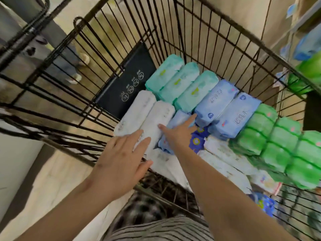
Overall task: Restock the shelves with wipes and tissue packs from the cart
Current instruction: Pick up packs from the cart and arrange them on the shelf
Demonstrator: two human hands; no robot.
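Observation:
A black wire cart [121, 54] holds rows of soft packs. Two white packs [156, 119] lie at its left, three teal packs [180, 80] behind them, light blue packs [225, 108] in the middle and several green packs [278, 141] at the right. My left hand [121, 162] reaches over the cart's near rim with straight fingers, its fingertips on the near white pack. My right hand [178, 133] lies flat with spread fingers on a small blue pack [180, 117] between the white and light blue ones. Neither hand grips anything.
A dark panel [126, 84] with printed symbols leans inside the cart's far left wall. Shelves [305, 23] with blue and green packs stand at the upper right. Another person's legs and shoes [73, 66] show beyond the cart on the left. More white and patterned packs [225, 159] fill the cart's near side.

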